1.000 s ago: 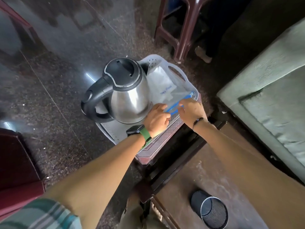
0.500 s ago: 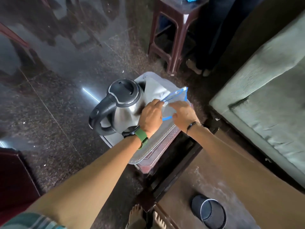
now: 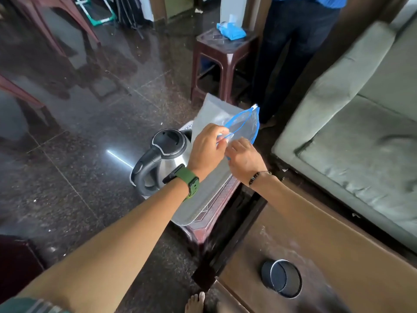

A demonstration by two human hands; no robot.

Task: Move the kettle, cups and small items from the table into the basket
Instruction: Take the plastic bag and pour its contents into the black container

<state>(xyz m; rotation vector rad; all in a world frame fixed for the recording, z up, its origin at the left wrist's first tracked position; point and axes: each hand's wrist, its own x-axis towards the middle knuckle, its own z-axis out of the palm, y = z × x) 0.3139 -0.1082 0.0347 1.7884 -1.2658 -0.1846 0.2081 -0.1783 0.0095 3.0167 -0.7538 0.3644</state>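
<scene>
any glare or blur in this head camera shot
Head view: a bright streak of glare on the polished floor left of the kettle; wide-angle bending at the sofa edge; hands and bag slightly soft.

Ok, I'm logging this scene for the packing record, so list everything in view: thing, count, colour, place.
steel electric kettle: one, silver with black lid and handle, in the basket
white plastic basket: one, mostly hidden, on a low maroon stool
clear zip bag with blue seal: one, held up over the basket
black mesh cup: one, lying on the brown table
maroon plastic stool: one, behind, blue packet on top
grey-green sofa: one, right side
standing person: one, dark trousers, behind
left hand: green watch strap, pinches the bag
right hand: bead bracelet, pinches the bag
</scene>
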